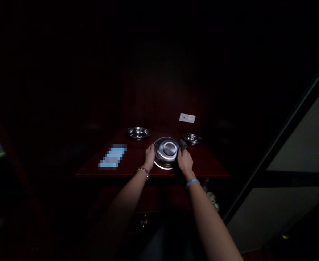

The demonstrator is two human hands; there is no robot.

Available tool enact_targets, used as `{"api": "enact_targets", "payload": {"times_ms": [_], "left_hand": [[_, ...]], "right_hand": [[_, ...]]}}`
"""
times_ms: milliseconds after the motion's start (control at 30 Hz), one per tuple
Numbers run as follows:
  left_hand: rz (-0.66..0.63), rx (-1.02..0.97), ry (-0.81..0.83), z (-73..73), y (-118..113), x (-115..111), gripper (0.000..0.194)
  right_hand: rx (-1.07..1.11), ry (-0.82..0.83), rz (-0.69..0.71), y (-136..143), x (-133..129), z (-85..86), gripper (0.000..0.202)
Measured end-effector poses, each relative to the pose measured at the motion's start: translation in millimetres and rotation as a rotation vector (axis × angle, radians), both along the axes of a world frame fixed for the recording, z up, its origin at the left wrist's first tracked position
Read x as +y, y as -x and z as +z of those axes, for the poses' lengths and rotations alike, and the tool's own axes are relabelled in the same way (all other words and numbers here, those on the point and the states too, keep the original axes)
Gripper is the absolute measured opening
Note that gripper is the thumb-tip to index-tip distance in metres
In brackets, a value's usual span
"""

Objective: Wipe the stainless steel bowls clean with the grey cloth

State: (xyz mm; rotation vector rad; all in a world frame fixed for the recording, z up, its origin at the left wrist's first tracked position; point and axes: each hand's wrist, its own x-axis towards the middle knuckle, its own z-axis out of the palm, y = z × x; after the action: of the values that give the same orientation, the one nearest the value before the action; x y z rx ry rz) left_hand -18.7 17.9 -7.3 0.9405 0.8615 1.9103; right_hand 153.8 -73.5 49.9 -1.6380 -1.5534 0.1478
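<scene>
A shiny metal bowl [170, 148] is tipped over the wooden shelf, its round base turned towards me. Its left rim is in the grip of my left hand [149, 158], which wears a beaded bracelet. My right hand [185, 161], with a blue wristband, is closed around a dark grey cloth [183, 145] at the bowl's right edge. Most of the fingers of both hands are hidden behind the bowl or the cloth. Whether the bowl touches the shelf, I cannot tell.
On the dark red shelf [94, 169] stand a metal dish [138, 134] at back left and a smaller metal bowl [192, 139] at back right. A blurred-out bright phone-like rectangle [112, 156] lies left. A white socket [187, 118] is on the back wall. Surroundings are very dark.
</scene>
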Motion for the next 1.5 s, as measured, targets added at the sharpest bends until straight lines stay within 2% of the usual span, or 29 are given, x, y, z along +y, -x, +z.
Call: {"api": "enact_targets", "payload": {"times_ms": [133,333,633,867,1033,1233,1500], "left_hand": [[-0.003,-0.013,-0.006,-0.3,0,1,0.030],[-0.008,0.000,-0.011,-0.3,-1,1,0.029],[-0.069,0.023,-0.030,4.7,-4,-6,0.026],[-0.129,0.018,-0.023,11.0,-9,-12,0.027],[-0.164,0.059,-0.062,16.2,-11,-20,0.030],[-0.162,0.144,-0.061,16.4,-12,-21,0.039],[-0.155,0.155,-0.074,17.4,-13,-22,0.033]], "right_hand": [[-0.019,0.037,-0.070,-6,-1,1.5,0.051],[-0.021,-0.035,-0.020,-5,2,-1.7,0.050],[0.086,-0.009,-0.024,-4,13,-2.3,0.052],[0.093,-0.081,-0.013,-7,16,3.5,0.053],[0.122,-0.217,-0.027,-7,17,5.9,0.052],[-0.031,-0.341,0.018,-3,18,6.4,0.051],[-0.261,-0.389,0.021,6,21,6.6,0.054]]}}
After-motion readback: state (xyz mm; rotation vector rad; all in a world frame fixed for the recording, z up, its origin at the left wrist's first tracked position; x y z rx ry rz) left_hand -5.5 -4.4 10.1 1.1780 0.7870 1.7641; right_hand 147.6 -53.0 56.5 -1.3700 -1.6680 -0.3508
